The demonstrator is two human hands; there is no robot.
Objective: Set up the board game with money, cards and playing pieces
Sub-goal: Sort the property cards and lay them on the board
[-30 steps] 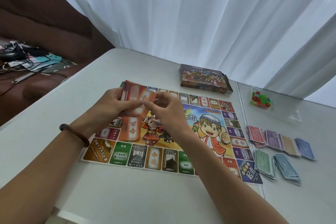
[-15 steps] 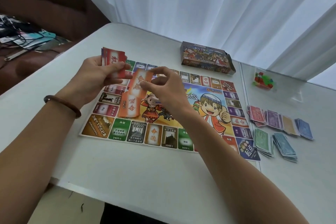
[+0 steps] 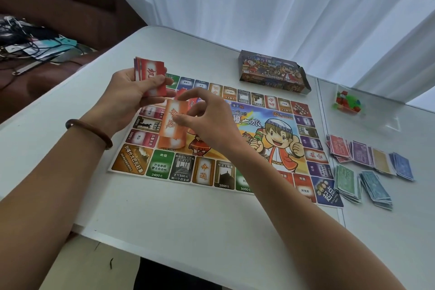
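As the white bench carries everything, it is noted first. The game board lies flat on it beneath both hands. The game box stands beyond the right hand, and the sorted money stacks lie well to its right.

The left hand is curled round a small deck of red cards, raised above the board's far left corner. The right hand pinches an orange card between thumb and fingers, just above an orange pile on the board. The bag of playing pieces sits beyond the money.

Assessment: card sorting is in hand, the money appears done, and the pieces are not yet placed. The next move calls for lowering the orange card squarely onto its pile without scattering it.
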